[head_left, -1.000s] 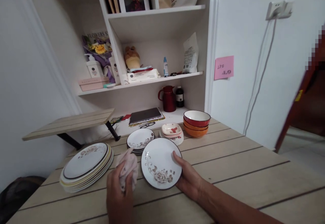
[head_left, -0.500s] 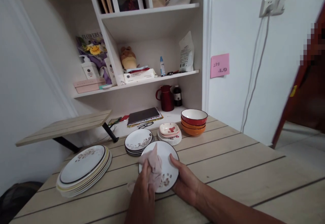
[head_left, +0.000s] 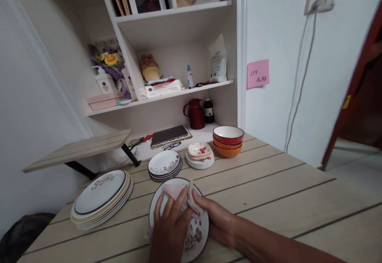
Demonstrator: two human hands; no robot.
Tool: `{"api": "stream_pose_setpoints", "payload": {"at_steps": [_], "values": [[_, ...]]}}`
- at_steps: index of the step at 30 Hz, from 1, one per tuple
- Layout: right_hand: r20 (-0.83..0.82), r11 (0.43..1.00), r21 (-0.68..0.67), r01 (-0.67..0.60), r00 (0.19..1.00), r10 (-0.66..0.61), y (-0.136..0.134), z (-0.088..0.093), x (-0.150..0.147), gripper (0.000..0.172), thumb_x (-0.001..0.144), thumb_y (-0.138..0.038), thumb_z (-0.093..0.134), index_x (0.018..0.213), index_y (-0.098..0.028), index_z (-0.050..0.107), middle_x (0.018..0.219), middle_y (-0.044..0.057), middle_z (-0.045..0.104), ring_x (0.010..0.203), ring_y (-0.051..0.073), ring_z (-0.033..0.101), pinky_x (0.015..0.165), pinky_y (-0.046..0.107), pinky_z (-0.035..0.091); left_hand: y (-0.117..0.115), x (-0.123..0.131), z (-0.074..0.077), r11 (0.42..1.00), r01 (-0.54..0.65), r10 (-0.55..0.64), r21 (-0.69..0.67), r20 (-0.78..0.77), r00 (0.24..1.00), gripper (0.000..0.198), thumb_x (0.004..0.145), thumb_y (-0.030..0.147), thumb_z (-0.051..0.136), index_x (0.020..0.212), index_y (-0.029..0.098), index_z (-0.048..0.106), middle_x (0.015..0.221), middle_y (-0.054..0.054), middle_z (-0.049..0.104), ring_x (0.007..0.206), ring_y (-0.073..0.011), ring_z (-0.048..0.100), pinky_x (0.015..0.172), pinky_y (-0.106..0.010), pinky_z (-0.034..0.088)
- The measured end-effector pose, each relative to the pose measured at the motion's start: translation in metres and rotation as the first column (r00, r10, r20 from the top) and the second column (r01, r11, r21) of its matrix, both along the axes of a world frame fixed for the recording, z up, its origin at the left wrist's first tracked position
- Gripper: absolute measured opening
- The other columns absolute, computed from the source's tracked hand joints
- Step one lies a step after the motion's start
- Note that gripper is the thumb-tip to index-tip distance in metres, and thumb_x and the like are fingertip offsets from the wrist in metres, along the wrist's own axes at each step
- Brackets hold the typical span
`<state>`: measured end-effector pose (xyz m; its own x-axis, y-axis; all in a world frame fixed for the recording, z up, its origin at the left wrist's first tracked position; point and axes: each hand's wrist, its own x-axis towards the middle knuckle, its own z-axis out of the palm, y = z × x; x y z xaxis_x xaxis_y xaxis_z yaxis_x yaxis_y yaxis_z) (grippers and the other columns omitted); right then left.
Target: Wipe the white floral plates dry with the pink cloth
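A white plate (head_left: 201, 231) with a dark rim and brown flowers is held over the table, tilted toward me. My right hand (head_left: 221, 220) grips its right edge, thumb over the top and the other fingers hidden underneath. My left hand (head_left: 171, 222) presses a pale pink cloth (head_left: 173, 190) against the plate's face, fingers somewhat spread over it. Some of the cloth bunches up beside my right thumb. Just beyond the plate is a stack of smaller matching plates (head_left: 163, 162). Small white dishes (head_left: 200, 165) are stacked to their right, with a pinkish square dish (head_left: 199, 150) on top.
A stack of large plates (head_left: 100, 193) stands at left on the slatted wooden table (head_left: 268, 191). Red and orange bowls (head_left: 228, 135) are piled at the back right. Behind lie a laptop (head_left: 169, 134), glasses (head_left: 173, 146) and a red jug (head_left: 195, 113). A raised wooden shelf (head_left: 80, 149) overhangs the left.
The plate has come lower and nearer to me, tilted differently. My left hand has turned flatter, spreading its fingers over the cloth, which has shifted toward my right thumb.
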<state>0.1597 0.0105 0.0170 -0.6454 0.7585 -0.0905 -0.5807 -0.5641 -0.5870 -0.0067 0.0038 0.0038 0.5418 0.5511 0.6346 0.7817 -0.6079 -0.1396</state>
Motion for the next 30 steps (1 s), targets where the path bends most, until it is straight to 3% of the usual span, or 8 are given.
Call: {"api": "stream_pose_setpoints", "payload": {"at_steps": [4, 11, 14, 18, 21, 26, 30], "values": [[-0.026, 1.0, 0.021, 0.004, 1.0, -0.004, -0.001, 0.0, 0.0, 0.054, 0.088, -0.05, 0.048, 0.121, -0.009, 0.059, 0.105, 0.014, 0.07, 0.1, 0.023, 0.065, 0.1, 0.038, 0.038, 0.004, 0.001, 0.008, 0.993, 0.021, -0.017, 0.119, -0.035, 0.999, 0.029, 0.087, 0.016, 0.047, 0.108, 0.028, 0.063, 0.133, -0.005, 0.056, 0.117, -0.019, 0.055, 0.116, -0.048, 0.008], [-0.096, 1.0, 0.02, -0.017, 0.995, 0.019, 0.001, -0.004, -0.002, 0.06, 0.085, -0.052, 0.052, 0.125, -0.008, 0.056, 0.118, 0.017, 0.065, 0.112, 0.026, 0.059, 0.105, 0.04, 0.032, 0.006, 0.004, 0.012, 0.924, -0.2, 0.191, 0.327, 0.059, 0.98, 0.029, 0.087, 0.015, 0.048, 0.113, 0.018, 0.06, 0.128, -0.012, 0.059, 0.1, -0.021, 0.064, 0.114, -0.051, 0.014], [-0.162, 1.0, -0.002, -0.001, 0.987, 0.0, 0.003, -0.004, -0.003, 0.063, 0.085, -0.055, 0.049, 0.126, -0.008, 0.054, 0.12, 0.017, 0.064, 0.114, 0.026, 0.057, 0.106, 0.041, 0.031, 0.009, 0.0, 0.01, 0.893, -0.236, 0.236, 0.383, 0.048, 0.971, 0.029, 0.086, 0.015, 0.049, 0.113, 0.014, 0.06, 0.124, -0.015, 0.062, 0.096, -0.022, 0.066, 0.112, -0.052, 0.021], [-0.187, 0.998, -0.047, 0.048, 0.981, -0.056, 0.008, -0.007, -0.002, 0.063, 0.087, -0.056, 0.044, 0.126, -0.008, 0.053, 0.119, 0.017, 0.064, 0.113, 0.025, 0.058, 0.105, 0.04, 0.032, 0.013, -0.005, 0.001, 0.906, -0.155, 0.171, 0.394, -0.007, 0.985, 0.03, 0.085, 0.012, 0.048, 0.112, 0.01, 0.06, 0.122, -0.016, 0.063, 0.108, -0.0232, 0.061, 0.103, -0.044, 0.038], [-0.198, 0.997, -0.066, 0.043, 0.979, -0.055, 0.01, -0.008, 0.0, 0.065, 0.088, -0.057, 0.041, 0.127, -0.007, 0.052, 0.116, 0.017, 0.065, 0.11, 0.025, 0.06, 0.104, 0.04, 0.033, 0.012, -0.006, -0.005, 0.923, -0.109, 0.121, 0.368, -0.011, 0.993, 0.033, 0.085, 0.012, 0.045, 0.115, 0.01, 0.058, 0.124, -0.014, 0.062, 0.115, -0.0225, 0.057, 0.099, -0.041, 0.042], [-0.166, 0.998, -0.055, 0.009, 0.986, -0.018, 0.006, -0.008, 0.001, 0.063, 0.088, -0.057, 0.042, 0.126, -0.007, 0.054, 0.111, 0.016, 0.068, 0.107, 0.024, 0.061, 0.103, 0.039, 0.033, 0.007, -0.002, 0.003, 0.958, 0.017, 0.005, 0.287, -0.074, 0.997, 0.033, 0.087, 0.014, 0.042, 0.115, 0.014, 0.058, 0.128, -0.01, 0.06, 0.119, -0.0191, 0.054, 0.1, -0.037, 0.042], [-0.1, 1.0, -0.015, 0.0, 0.995, -0.002, -0.001, -0.006, -0.003, 0.056, 0.089, -0.051, 0.046, 0.125, -0.009, 0.055, 0.109, 0.014, 0.069, 0.107, 0.024, 0.061, 0.105, 0.04, 0.032, 0.004, 0.0, 0.012, 0.968, 0.041, -0.015, 0.246, -0.104, 0.994, 0.033, 0.088, 0.016, 0.041, 0.117, 0.019, 0.057, 0.131, -0.006, 0.058, 0.112, -0.0179, 0.058, 0.11, -0.042, 0.03]]}}
